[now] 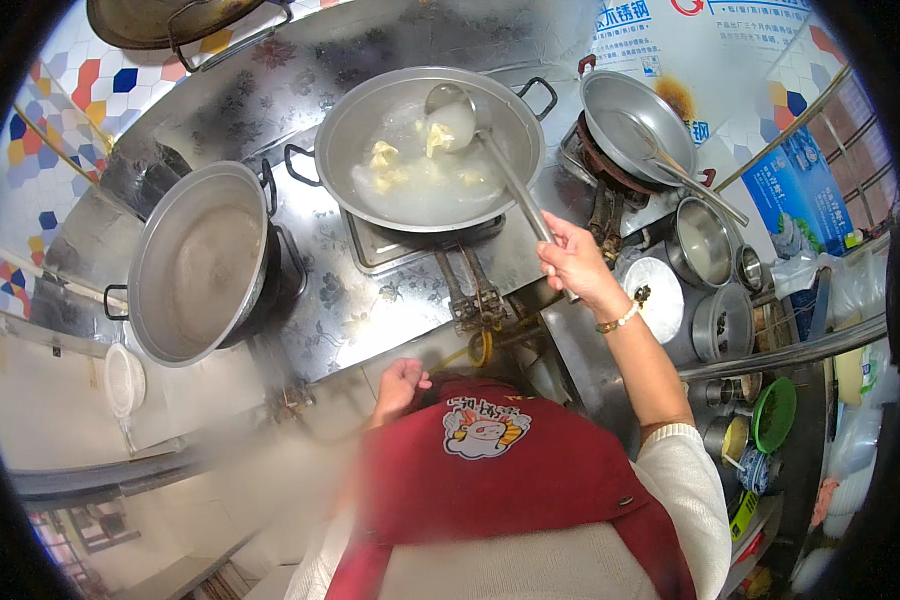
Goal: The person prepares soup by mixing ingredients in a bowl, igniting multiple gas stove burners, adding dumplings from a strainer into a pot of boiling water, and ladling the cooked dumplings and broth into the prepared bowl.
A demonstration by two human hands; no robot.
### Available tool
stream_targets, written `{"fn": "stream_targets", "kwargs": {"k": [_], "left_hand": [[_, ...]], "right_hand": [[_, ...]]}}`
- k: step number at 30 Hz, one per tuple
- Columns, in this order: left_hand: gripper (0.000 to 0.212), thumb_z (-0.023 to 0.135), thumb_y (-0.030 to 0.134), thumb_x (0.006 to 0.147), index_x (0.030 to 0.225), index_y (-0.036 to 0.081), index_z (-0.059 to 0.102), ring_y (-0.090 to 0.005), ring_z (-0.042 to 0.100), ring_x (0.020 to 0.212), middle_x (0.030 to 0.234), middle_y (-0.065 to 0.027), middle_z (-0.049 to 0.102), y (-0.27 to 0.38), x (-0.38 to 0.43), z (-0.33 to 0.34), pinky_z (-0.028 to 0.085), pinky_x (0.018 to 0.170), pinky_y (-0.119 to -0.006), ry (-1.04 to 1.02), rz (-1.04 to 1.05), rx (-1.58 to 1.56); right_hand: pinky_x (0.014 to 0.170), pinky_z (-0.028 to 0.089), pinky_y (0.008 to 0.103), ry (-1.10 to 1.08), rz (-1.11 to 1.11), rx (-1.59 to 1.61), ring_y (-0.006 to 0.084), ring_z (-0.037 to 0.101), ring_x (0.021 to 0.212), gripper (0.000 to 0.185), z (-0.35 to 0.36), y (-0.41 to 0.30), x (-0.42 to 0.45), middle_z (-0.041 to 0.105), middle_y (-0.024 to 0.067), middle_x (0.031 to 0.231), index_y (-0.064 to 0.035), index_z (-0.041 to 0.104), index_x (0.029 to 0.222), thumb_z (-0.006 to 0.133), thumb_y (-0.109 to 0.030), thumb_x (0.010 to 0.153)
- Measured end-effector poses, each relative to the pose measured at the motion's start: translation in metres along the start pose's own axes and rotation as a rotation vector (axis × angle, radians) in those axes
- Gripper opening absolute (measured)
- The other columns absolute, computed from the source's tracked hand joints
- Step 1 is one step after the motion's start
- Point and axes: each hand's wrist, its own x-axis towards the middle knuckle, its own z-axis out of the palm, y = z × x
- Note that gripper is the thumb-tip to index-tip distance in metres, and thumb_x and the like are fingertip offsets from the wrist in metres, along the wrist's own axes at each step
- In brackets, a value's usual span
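Note:
My right hand [574,259] grips the handle of a metal ladle [511,180]. The ladle's bowl hangs over the far right part of a wide metal pan [336,180] and looks tipped. Cloudy, steaming liquid fills the pan, and several pale yellow dumplings [384,155] float in it. Another dumpling [439,139] lies at the near edge of the ladle's bowl; whether it is inside cannot be told. My left hand [400,386] is held low before the red apron [495,480], its fingers curled, with nothing visible in them.
A second large pan [206,262] stands on the left. To the right, a smaller pan [607,97] with a long-handled utensil sits on a burner. Nearer are a white plate [656,300], a steel bowl [701,247] and a green basket [776,416]. Gas valves [480,307] jut from the stove's front.

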Motion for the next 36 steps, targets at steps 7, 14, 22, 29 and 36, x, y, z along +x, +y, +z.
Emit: {"fn": "stream_targets", "kwargs": {"k": [7,14,22,29,36], "left_hand": [[0.015,0.047,0.013,0.088,0.093,0.0,0.052,-0.0113,0.055,0.06,0.075,-0.007,0.057,0.012,0.01,0.028,0.044,0.053,-0.024,-0.05,0.044,0.012],[0.015,0.047,0.008,0.086,0.095,-0.002,0.052,-0.0127,0.055,0.064,0.075,-0.007,0.057,-0.006,0.006,0.034,0.044,0.056,-0.024,-0.038,0.065,0.037],[0.017,0.046,0.011,0.088,0.099,-0.002,0.05,-0.0116,0.048,0.051,0.067,-0.0063,0.055,-0.009,-0.005,0.029,0.037,0.042,-0.025,0.036,0.026,-0.006],[0.017,0.045,0.016,0.09,0.097,0.001,0.05,-0.0106,0.046,0.046,0.066,-0.0055,0.055,-0.02,0.001,0.032,0.036,0.04,-0.024,0.064,0.094,-0.022],[0.016,0.046,0.011,0.088,0.098,0.0,0.051,-0.0137,0.054,0.06,0.075,-0.0076,0.057,-0.016,-0.021,0.016,0.044,0.049,-0.026,0.169,-0.028,-0.127]], "right_hand": [[0.036,0.033,0.0206,0.11,-0.046,-0.228,0.0054,0.037,0.041,0.055,-0.046,0.0,-0.036,0.043,-0.0008,0.061,0.0028,0.025,0.134,0.046,0.001,0.083],[0.064,0.044,0.0331,0.197,-0.352,-0.846,0.0184,0.052,0.063,0.055,-0.073,0.015,-0.057,0.056,0.0157,0.075,0.0008,0.034,0.13,0.053,-0.003,0.078],[0.036,0.033,0.0167,-0.014,-0.008,0.004,0.003,0.038,0.05,0.055,-0.048,-0.029,-0.053,0.044,-0.0018,0.068,0.001,0.029,0.133,0.049,0.002,0.082],[0.038,0.037,0.0228,-0.073,-0.067,-0.225,0.0061,0.042,0.047,0.055,-0.02,-0.015,0.023,0.047,0.0009,0.063,-0.0017,0.033,0.132,0.049,-0.002,0.08],[0.057,0.043,0.0329,0.064,-0.23,-0.833,0.0217,0.054,0.058,0.054,-0.023,0.001,0.068,0.055,0.0146,0.069,-0.0028,0.04,0.128,0.053,-0.01,0.076]]}}
